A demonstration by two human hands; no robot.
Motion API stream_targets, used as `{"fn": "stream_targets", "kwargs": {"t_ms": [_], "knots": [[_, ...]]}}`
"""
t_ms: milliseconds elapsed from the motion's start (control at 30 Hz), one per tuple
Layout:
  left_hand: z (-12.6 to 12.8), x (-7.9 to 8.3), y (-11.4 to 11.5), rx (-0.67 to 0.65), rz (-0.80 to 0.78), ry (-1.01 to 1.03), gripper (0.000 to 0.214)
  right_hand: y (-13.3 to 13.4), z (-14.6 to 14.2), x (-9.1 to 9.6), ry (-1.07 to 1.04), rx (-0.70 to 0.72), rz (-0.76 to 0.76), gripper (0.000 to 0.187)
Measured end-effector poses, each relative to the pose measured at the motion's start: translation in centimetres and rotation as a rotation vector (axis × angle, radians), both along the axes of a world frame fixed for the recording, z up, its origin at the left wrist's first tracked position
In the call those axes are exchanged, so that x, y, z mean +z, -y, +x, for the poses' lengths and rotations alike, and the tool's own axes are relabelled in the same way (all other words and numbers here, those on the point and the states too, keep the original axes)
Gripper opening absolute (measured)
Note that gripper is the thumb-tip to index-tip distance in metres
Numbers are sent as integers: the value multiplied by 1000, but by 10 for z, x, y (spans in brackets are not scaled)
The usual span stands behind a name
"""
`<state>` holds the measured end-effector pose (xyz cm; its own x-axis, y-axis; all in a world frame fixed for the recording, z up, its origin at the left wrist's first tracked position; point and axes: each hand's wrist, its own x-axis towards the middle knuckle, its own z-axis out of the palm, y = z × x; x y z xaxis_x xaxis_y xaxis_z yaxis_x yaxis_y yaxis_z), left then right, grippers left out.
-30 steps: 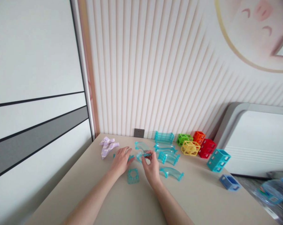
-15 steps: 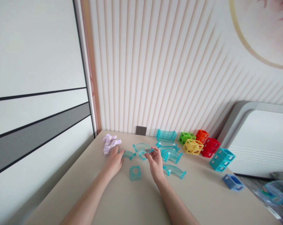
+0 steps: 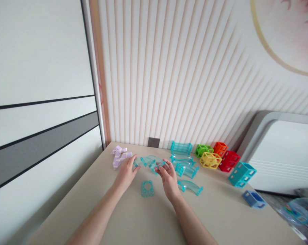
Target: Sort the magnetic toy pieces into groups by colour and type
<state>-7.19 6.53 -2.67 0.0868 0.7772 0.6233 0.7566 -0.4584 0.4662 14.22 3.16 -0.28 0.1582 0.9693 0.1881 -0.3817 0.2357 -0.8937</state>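
My left hand [image 3: 126, 173] pinches one end of a curved translucent teal track piece [image 3: 141, 162]. In my right hand [image 3: 168, 177], thumb and fingers are closed on a curved teal track piece [image 3: 154, 158], with another curved piece [image 3: 154, 166] against it; whether those two are joined I cannot tell. The left piece's inner end is close to or touching the right piece. Between my forearms, a square teal connector [image 3: 147, 189] with a round hole lies on the table.
Several teal track pieces [image 3: 190, 186] lie to the right. Beyond them stand coloured frame blocks, including a yellow block [image 3: 210, 160], a red block [image 3: 229, 161] and a blue block [image 3: 254, 199]. Lilac blocks [image 3: 121, 158] sit at the left, and a ribbed wall [image 3: 143, 85] rises behind.
My left hand has closed on the left curved piece and lifted it up and inward, toward the pieces in my right hand. The right hand has barely moved.
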Motion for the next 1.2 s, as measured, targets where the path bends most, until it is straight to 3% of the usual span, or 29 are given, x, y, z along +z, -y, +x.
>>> {"fn": "stream_targets", "kwargs": {"t_ms": [133, 400, 900, 1200], "knots": [[8, 1, 6, -76, 75, 89, 47, 2, -2, 2, -27, 39, -14, 54], [11, 0, 7, -104, 85, 112, 38, 5, -3, -1, 48, 61, -1, 50], [16, -1, 8, -86, 29, 170, 45, -1, -3, -7, 288, -115, 22, 61], [16, -4, 7, -106, -33, 204, 51, 1, -1, -6, 409, -153, 55, 56]]}}
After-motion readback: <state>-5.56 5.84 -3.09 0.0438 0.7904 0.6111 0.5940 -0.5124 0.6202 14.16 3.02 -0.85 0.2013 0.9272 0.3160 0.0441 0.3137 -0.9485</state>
